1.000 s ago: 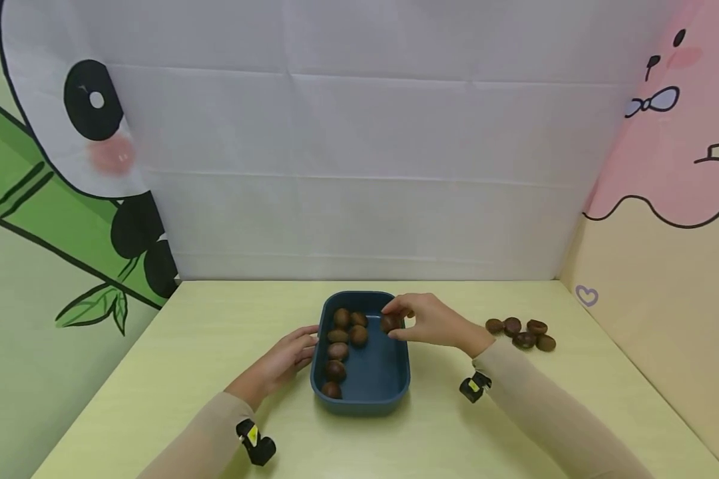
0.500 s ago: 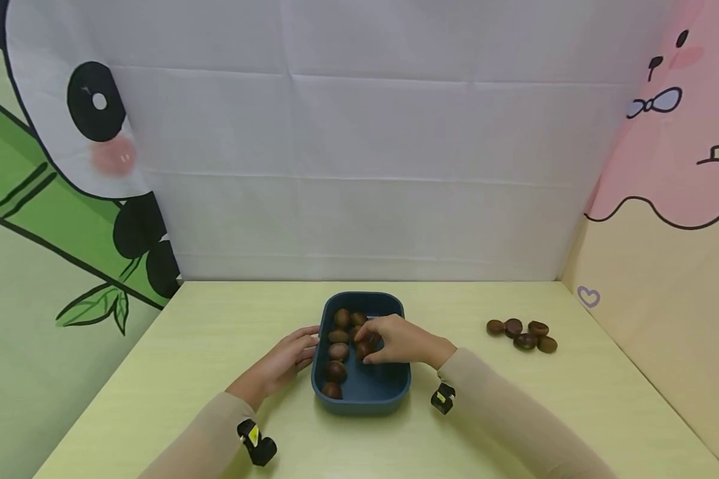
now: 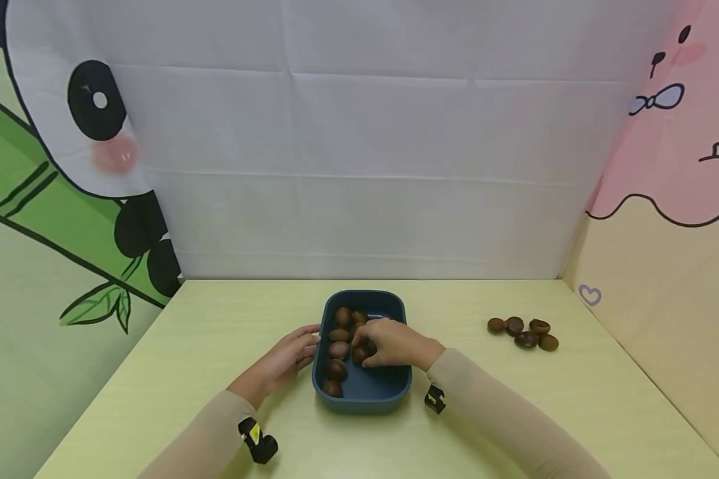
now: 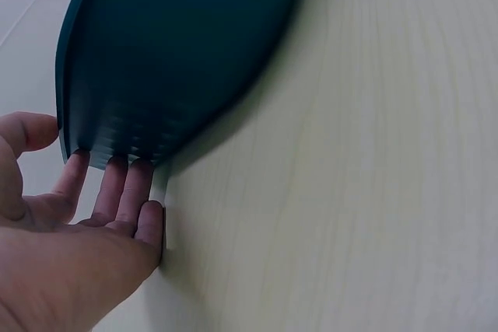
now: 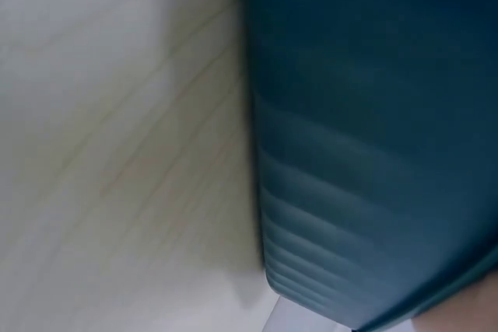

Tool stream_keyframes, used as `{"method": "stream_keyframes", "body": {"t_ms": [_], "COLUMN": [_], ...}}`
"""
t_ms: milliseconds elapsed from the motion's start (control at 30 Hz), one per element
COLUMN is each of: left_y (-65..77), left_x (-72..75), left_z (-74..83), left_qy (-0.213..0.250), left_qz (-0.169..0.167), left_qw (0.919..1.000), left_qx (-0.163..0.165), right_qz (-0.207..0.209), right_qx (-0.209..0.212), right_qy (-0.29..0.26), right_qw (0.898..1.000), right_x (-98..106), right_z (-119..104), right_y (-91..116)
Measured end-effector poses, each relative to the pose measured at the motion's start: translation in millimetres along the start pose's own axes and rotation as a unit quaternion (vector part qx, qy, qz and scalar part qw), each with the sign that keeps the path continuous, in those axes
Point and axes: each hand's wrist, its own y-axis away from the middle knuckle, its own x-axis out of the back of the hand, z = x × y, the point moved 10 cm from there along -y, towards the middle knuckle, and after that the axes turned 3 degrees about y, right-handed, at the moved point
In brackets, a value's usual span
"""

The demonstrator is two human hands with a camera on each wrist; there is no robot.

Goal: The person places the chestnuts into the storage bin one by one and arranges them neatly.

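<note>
A dark blue rectangular tray [image 3: 365,403] stands on the table, with a column of chestnuts [image 3: 338,350] along its left side and a second, shorter column beside it. Inside the tray, my right hand [image 3: 395,342] pinches a chestnut [image 3: 361,355] between thumb and fingers, low at the near end of that second column. My left hand [image 3: 284,364] rests at the tray's left outer wall. In the left wrist view its extended fingertips touch the tray wall [image 4: 171,60], and the thumb is at the rim. The right wrist view shows mostly the tray's outer side [image 5: 366,153]; the held chestnut is hidden there.
Several more chestnuts [image 3: 526,340] lie in a loose cluster on the pale yellow table [image 3: 455,432], right of the tray. A white sheet [image 3: 359,166] backs the table, and printed cartoon panels flank it.
My right hand has carried the chestnut from the tray's right rim leftward and down, to the near end of the second column. The left hand keeps its place at the wall.
</note>
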Motion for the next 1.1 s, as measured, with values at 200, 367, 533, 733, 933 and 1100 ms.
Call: {"method": "stream_keyframes", "body": {"t_ms": [200, 367, 533, 733, 933, 1100], "left_y": [2.6, 3.3, 3.7, 3.8, 2.8, 3.4], "left_x": [0.2, 0.6, -2.5, -3.1, -3.5, -3.0], "left_z": [0.4, 0.5, 2.0, 3.3, 3.1, 3.3], "left_qy": [0.004, 0.006, 0.010, 0.010, 0.012, 0.011], "left_qz": [0.003, 0.013, 0.006, 0.000, -0.004, 0.001], "left_qw": [1.0000, 0.9999, 0.9999, 0.9999, 0.9999, 0.9999], "left_qx": [-0.003, -0.002, -0.004, -0.007, -0.008, -0.006], "right_qz": [0.019, 0.027, 0.039, 0.048, 0.081, 0.093], "right_qx": [-0.003, 0.002, 0.014, 0.000, -0.014, -0.046], "right_qy": [0.012, 0.007, -0.017, -0.020, -0.006, 0.003], "right_qw": [1.000, 1.000, 0.999, 0.999, 0.997, 0.995], "right_x": [0.4, 3.4, 12.3, 31.6, 62.2, 82.9], "right_z": [0.0, -1.1, -1.9, 6.3, 17.8, 35.9], "right_y": [0.0, 1.9, 7.4, 21.9, 48.2, 75.6]}}
